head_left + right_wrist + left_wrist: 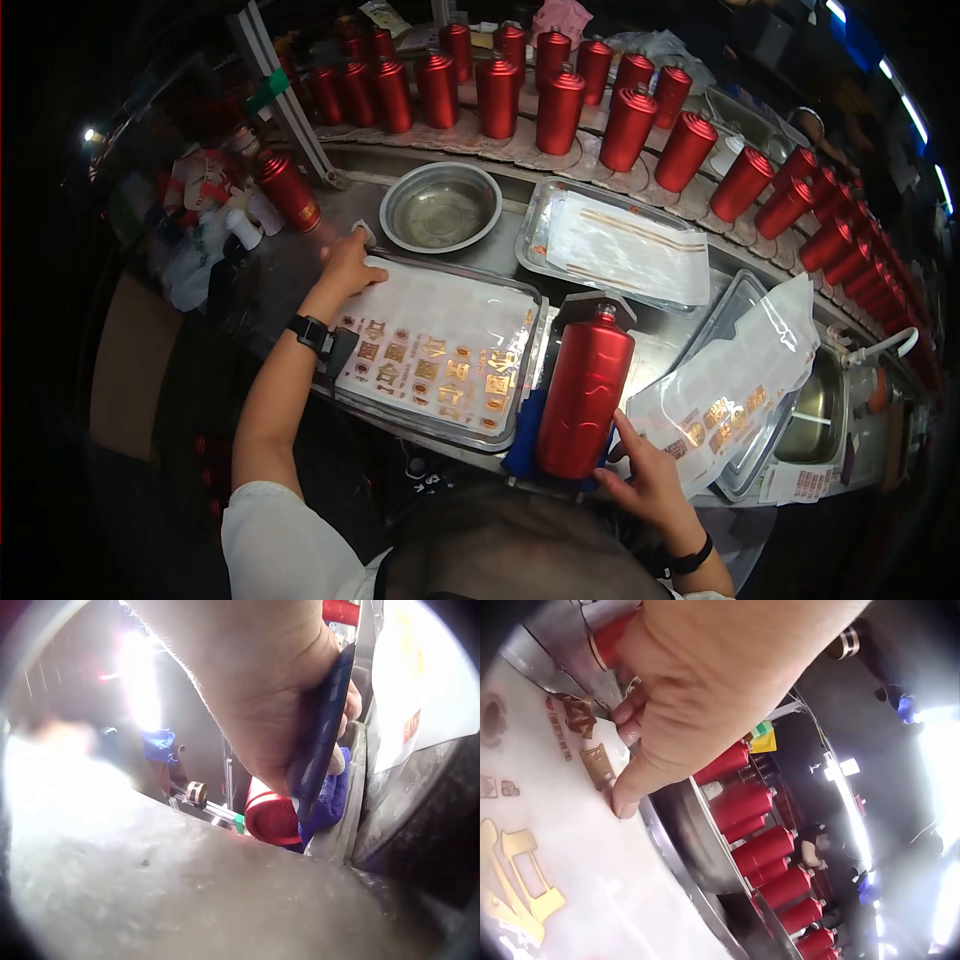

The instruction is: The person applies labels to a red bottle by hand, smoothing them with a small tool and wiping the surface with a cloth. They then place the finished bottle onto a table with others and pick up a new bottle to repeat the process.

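Note:
My left hand (345,268) is at the far left corner of a tray, with its thumb on a white sheet of gold and red decals (430,340). At its curled fingertips shows a small white piece (366,234); in the left wrist view the fingers overlap it beside brown-gold decals. A red bottle (587,390) with an embossed surface leans on a blue cloth (524,435) in front of the person. My right hand (650,475) touches the bottle's lower right side with finger and thumb. Across its palm it holds a dark blue flat strip (324,739), kind unclear.
A metal basin (440,207) of water stands behind the decal tray (535,390). Beside it is another tray (530,235) with white sheets. More decal sheets (740,400) lie at right, near a sink (815,425). Several red bottles (560,110) line the conveyor behind; another (290,192) stands left.

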A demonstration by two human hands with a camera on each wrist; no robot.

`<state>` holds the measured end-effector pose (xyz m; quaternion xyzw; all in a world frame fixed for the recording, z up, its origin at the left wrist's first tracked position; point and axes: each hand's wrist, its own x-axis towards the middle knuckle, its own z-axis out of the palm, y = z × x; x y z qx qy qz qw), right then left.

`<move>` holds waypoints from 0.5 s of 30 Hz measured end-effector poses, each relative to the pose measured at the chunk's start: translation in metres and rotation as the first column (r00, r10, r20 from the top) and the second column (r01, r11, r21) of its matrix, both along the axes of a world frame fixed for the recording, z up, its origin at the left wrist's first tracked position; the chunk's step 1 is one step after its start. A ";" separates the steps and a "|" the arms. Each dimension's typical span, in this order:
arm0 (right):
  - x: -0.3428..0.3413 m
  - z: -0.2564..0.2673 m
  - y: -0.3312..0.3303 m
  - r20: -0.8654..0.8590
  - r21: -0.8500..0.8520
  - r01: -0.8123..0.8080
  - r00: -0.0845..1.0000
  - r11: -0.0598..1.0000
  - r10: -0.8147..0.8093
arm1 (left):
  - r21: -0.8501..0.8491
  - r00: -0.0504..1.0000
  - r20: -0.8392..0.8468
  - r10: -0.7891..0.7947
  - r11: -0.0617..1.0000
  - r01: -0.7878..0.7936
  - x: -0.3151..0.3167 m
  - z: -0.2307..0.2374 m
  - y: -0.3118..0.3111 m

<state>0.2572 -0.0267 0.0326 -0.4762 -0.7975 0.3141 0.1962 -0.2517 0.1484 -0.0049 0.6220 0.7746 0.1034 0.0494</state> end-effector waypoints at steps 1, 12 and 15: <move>0.000 0.002 0.000 0.005 -0.016 0.003 1.000 1.000 -0.003 | 0.034 0.998 0.059 -0.015 0.999 0.013 -0.008 -0.007 0.004; -0.003 0.006 0.004 -0.040 0.115 -0.020 0.999 0.993 0.025 | 0.392 0.884 0.395 -0.250 0.916 0.084 0.019 0.023 -0.024; 0.000 -0.008 0.006 -0.051 0.151 -0.028 0.998 0.988 0.036 | 0.336 0.760 0.556 -0.337 0.927 0.165 0.084 0.054 -0.064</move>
